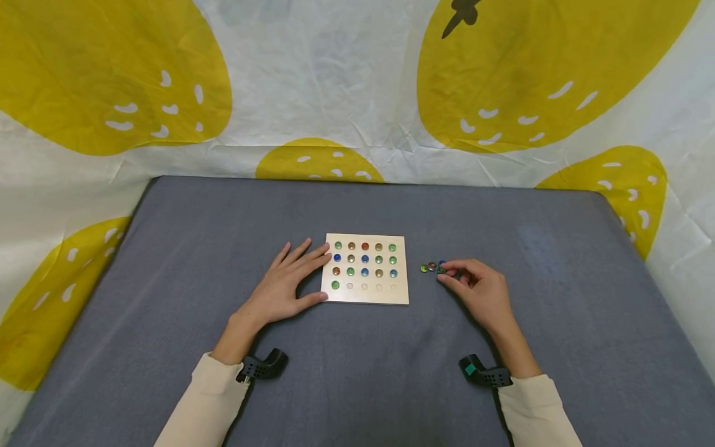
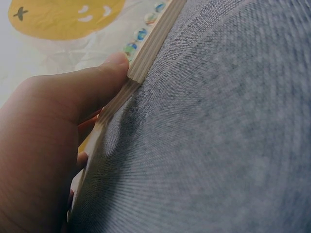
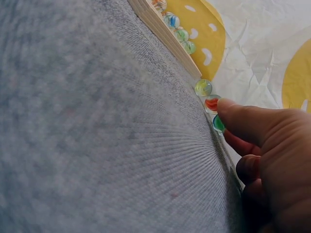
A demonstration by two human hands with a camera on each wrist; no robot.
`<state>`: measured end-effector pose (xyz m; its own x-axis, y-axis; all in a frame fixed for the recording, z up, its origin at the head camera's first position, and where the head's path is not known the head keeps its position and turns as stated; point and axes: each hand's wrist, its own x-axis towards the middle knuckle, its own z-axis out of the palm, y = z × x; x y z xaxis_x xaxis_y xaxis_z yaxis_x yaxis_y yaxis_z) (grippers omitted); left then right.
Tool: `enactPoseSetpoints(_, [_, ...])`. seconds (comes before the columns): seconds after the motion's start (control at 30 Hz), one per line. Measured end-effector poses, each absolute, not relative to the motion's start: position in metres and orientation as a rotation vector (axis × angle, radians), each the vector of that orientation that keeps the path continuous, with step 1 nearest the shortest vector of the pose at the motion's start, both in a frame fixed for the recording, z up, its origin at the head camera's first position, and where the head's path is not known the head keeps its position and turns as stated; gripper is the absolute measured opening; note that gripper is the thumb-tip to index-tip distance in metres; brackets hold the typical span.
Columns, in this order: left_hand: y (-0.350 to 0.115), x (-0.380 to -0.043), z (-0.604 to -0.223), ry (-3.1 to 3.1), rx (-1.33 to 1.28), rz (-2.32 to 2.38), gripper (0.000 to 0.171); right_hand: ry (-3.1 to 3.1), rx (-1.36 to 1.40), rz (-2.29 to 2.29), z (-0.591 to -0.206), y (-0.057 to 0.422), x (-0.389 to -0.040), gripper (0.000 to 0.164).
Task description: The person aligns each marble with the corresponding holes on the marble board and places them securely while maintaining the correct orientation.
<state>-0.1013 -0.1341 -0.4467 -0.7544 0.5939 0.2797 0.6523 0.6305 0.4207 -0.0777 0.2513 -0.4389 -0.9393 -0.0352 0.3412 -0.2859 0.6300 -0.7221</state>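
Pale wood board [image 1: 365,298] lying flat around the middle of a grey cloth-covered desk [image 1: 368,385], loaded with glass marbles [image 1: 365,259]. Three full rows of five on the far side, a mix of greens, blues, ambers and reds, then a lone green at the left end of the nearest row, followed by four little round hollows [image 1: 364,287].

Left hand [image 1: 282,288] at the board's left side, fingers pretty straight and fanned wide. Two fingertips on the left edge, thumb at the near-left corner, so just touching the board rather than wrapped round it.

Right hand [image 1: 485,295] off past the board's right edge, fingers curled, thumb and index almost together and pinching a green marble [image 3: 218,124] between the tips. Can't tell how firmly. Right beside it on the desk, a blue marble [image 1: 442,262], a red marble [image 1: 432,266] and a yellow-green marble [image 1: 423,269], the last one nearest the board but apart from it.

Cream sleeves [image 1: 215,391] on both arms, black wrist bands [image 1: 265,366] too. White sheet [image 1: 324,62] with big yellow blobs hanging behind.
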Motion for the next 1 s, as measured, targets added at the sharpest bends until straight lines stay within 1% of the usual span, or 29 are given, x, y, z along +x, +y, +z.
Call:
enactPoseSetpoints(0.43, [-0.1341, -0.1022, -0.4477, -2.715, -1.051, -0.778, 0.07, -2.6, 0.268, 1.154, -0.438, 0.2499, -0.0775, 0.021])
enactPoseSetpoints(1.0, [-0.1337, -0.1004, -0.4462, -2.719, -1.053, -0.78, 0.07, -2.621, 0.279, 1.126, -0.4367, 0.2497, -0.0769, 0.019])
